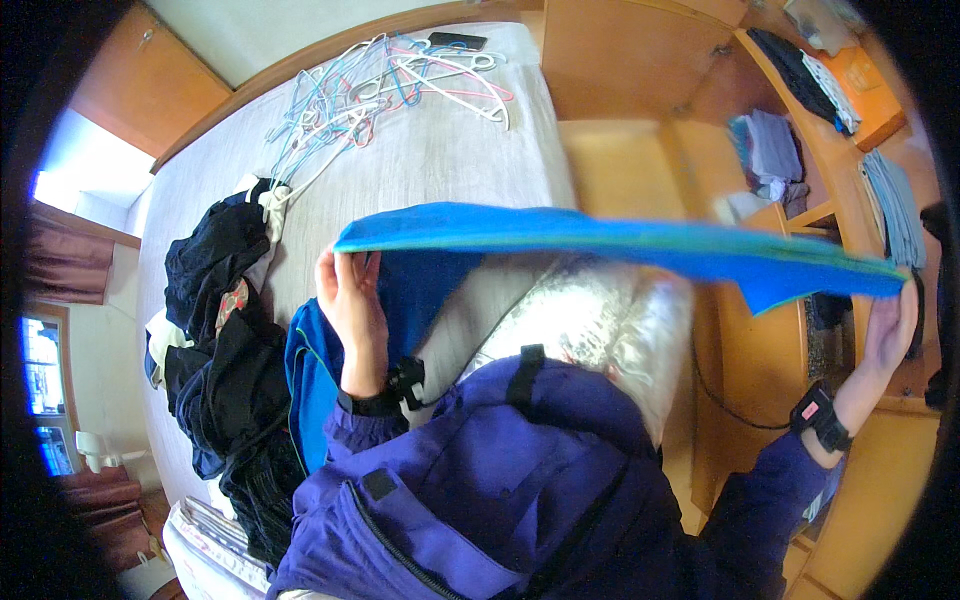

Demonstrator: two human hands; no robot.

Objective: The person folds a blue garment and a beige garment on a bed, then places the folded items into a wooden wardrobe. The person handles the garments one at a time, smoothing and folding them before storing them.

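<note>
A bright blue garment with green trim [600, 235] is stretched sideways between my two hands, its upper edge nearly level. At its left end, my left hand [350, 310] pinches the cloth, fingers closed on it. Far out to the right, my right hand [890, 325] grips the other end, and a short corner droops just inside it. More blue cloth hangs below and beside my left wrist, with a thin green line along it. Its lower part rests against a heap of dark clothes [220, 375]. I cannot tell which kind of garment it is.
Under all this is a bed with a pale grey cover [220, 165]. Tangled hangers [350, 100] and a dark phone [457, 41] lie at its far end. Shiny pale fabric [570, 325] sits before me. Right stands an open wooden wardrobe [610, 65] with folded clothes [770, 145].
</note>
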